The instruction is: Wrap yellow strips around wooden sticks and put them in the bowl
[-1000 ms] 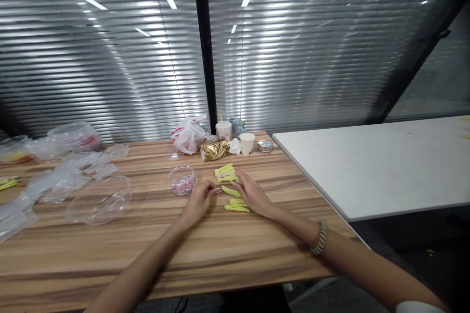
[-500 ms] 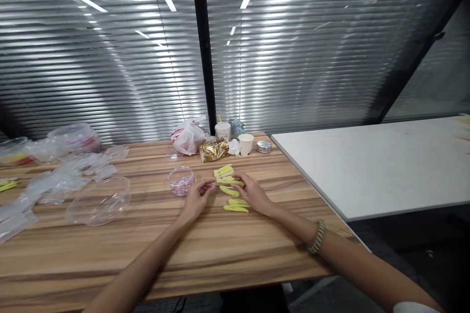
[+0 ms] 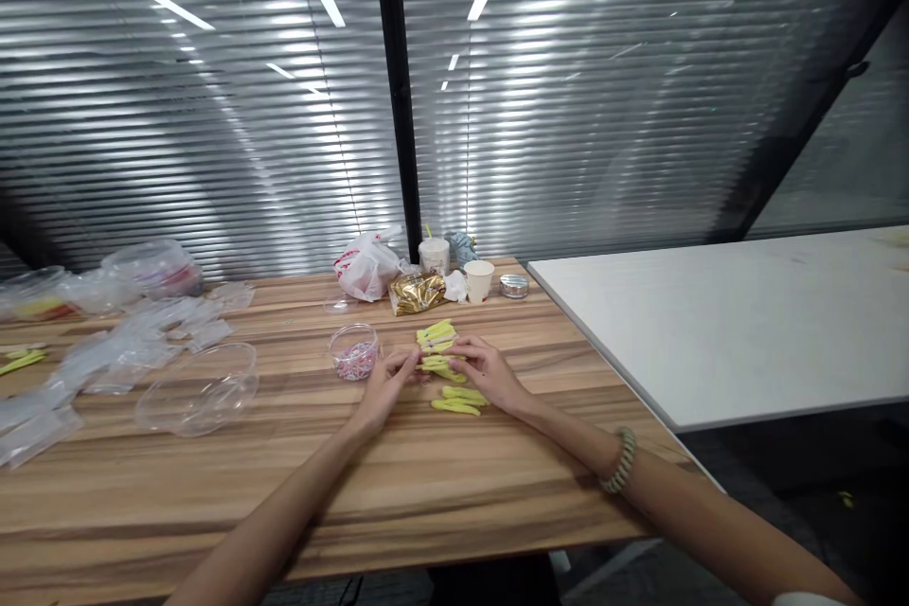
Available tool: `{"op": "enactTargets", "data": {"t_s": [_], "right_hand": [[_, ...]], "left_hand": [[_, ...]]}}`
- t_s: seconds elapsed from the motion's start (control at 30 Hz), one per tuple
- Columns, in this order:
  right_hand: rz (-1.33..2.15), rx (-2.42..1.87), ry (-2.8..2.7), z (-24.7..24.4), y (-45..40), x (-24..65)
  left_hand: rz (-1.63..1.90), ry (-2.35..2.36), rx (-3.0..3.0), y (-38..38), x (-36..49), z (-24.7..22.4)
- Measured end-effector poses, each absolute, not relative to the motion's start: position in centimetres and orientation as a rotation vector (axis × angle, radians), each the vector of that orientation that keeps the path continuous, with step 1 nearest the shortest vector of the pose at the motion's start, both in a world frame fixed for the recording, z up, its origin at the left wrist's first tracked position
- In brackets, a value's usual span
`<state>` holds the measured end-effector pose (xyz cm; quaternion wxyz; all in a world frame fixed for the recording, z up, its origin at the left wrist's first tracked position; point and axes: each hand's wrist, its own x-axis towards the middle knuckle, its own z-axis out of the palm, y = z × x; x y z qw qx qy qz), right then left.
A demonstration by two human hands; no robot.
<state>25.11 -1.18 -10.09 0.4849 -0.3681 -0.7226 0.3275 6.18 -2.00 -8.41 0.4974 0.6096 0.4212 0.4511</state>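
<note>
Several soft, slender yellow strips [image 3: 441,365] are gathered between my two hands above the wooden table. My left hand [image 3: 389,383] is closed, thumb and fingers pinched at the strips' left ends; what exactly sits in the pinch is too small to tell. From the right, my right hand [image 3: 490,371] closes its fingers on the same strips. Just beyond lies a yellow bundle [image 3: 435,333] with a pale band round it. Nearer to me, loose yellow strips [image 3: 460,401] rest on the table. A clear round tub [image 3: 355,352] with small pink, purple and white bits stands left of my left hand.
Clear lids [image 3: 199,393] and plastic bags [image 3: 134,341] cover the table's left side. At the back stand a white bag [image 3: 367,270], a gold packet [image 3: 417,294], paper cups [image 3: 478,280] and a round silver tin [image 3: 513,285]. A white table [image 3: 710,331] adjoins at right.
The strips near my right hand are now drawn together in a bunch. My left fingers have come slightly closer to my right hand.
</note>
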Motion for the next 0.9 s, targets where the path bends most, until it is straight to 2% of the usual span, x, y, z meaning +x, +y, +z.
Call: {"op": "enactTargets", "data": {"t_s": [0.17,0.37,0.6,0.9], "right_hand": [[0.985,-0.922,-1.572,-10.3,-1.1,24.8],[1.244,-0.948,-1.366,-10.1,-1.1,24.5],[1.274,-0.914,-1.375,-9.9,-1.1,24.7],[1.273,-0.935,-1.39,-10.0,-1.2,24.4]], "left_hand": [[0.995,1.087,1.787,-2.3,6.3,-8.2],[0.999,1.091,1.622,-2.5,6.6,-8.3],[1.109,1.106,1.42,-1.8,6.3,-9.1],[1.123,1.124,1.478,-2.1,6.4,-8.4]]}}
